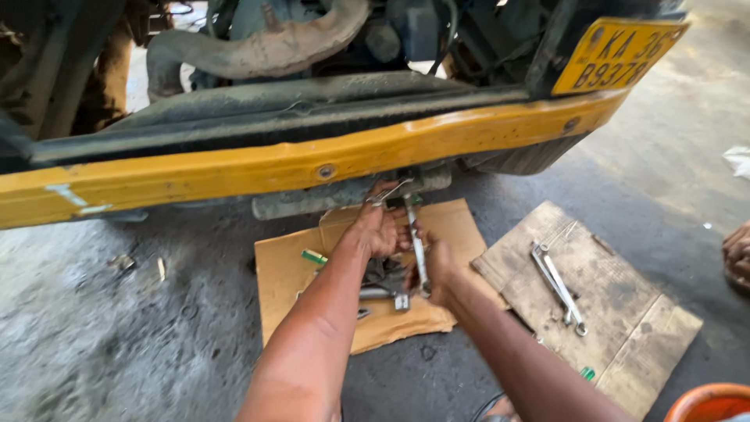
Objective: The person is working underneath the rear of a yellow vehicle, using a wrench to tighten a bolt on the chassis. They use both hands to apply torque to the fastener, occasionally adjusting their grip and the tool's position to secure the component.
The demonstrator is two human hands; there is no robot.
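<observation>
My left hand point(377, 228) reaches under the yellow bumper point(258, 166) of a vehicle and grips a thin metal wrench point(388, 192) near a grey pipe point(312, 201) below the bumper. My right hand point(437, 270) holds the lower end of a long silver spanner point(416, 244) that points up towards the same spot. Both hands hover over a sheet of brown cardboard point(289, 270) on the floor, where several dark metal parts point(383, 281) lie under my wrists.
A second, dirtier cardboard sheet point(625, 328) lies to the right with two spanners point(558, 285) on it. An orange bucket rim point(707, 402) shows at the bottom right. Another person's hand point(737, 254) is at the right edge. A yellow plate point(613, 55) hangs on the vehicle.
</observation>
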